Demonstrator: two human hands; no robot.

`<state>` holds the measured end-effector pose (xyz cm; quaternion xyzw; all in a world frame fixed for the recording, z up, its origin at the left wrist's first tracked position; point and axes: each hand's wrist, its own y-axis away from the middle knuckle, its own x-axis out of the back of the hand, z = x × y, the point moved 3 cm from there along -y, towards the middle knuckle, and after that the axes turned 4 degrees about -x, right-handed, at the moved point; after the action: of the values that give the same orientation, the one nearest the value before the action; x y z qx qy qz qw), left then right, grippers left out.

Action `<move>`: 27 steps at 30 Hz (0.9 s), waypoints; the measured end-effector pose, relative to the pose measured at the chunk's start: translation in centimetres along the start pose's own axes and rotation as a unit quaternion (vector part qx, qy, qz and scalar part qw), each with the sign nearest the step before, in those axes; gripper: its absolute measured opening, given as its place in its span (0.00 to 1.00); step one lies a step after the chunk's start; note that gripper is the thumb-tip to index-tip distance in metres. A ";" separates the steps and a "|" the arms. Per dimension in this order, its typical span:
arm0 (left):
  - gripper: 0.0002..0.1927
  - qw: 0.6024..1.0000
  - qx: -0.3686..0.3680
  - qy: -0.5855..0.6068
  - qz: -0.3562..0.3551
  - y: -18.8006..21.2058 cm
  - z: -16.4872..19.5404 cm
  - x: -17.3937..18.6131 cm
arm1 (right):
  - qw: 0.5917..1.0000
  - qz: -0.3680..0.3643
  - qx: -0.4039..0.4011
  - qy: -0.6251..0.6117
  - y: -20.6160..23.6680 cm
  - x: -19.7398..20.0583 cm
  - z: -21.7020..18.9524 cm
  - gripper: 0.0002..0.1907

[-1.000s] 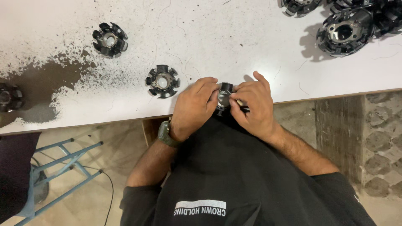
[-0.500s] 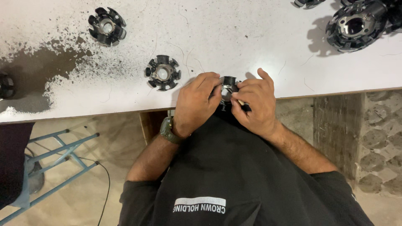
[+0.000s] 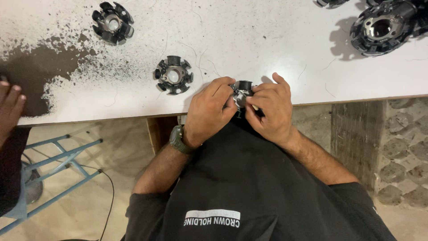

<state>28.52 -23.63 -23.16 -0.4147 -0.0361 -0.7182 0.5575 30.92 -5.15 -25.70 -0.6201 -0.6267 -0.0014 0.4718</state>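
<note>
At the near edge of the white speckled tabletop (image 3: pixel 267 49), the left hand (image 3: pixel 209 109) and right hand (image 3: pixel 272 109) both pinch closed around one small black toothed metal core (image 3: pixel 243 91).

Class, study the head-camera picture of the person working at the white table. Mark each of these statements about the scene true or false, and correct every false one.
1. Both hands hold one small black star-shaped part at the table edge. True: the left hand and right hand both grip it.
2. The wristwatch is on the right wrist. False: it is on the left wrist.
3. The white table is clean all over. False: dark powder covers its left part.
4. A similar black part lies on the table left of the hands. True.
5. Another person's hand shows at the left edge. True.
</note>
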 end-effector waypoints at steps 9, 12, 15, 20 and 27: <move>0.08 1.000 0.012 0.004 0.002 0.0 -0.3 0.1 | 0.999 0.024 0.032 0.000 -0.6 -0.5 0.0 0.19; 0.08 1.000 0.014 0.000 0.005 0.0 -0.5 0.5 | 0.999 0.019 0.032 0.002 -0.7 -0.7 -0.4 0.20; 0.08 1.000 0.009 -0.003 0.013 0.2 -0.7 0.7 | 1.000 0.003 0.020 0.002 -0.7 -1.1 -0.5 0.19; 0.09 1.000 0.012 -0.005 0.003 0.2 -0.9 0.9 | 0.999 0.002 0.018 0.035 -0.9 -1.5 -0.9 0.18; 0.24 0.984 -0.009 -0.138 0.112 2.2 -0.5 7.6 | 0.997 -0.004 -0.018 0.069 -1.0 0.2 -0.8 0.15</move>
<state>29.81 -30.60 -19.60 -0.5159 -0.0597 -0.5879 0.6203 30.68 -5.67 -24.57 -0.6246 -0.5946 -0.0572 0.5029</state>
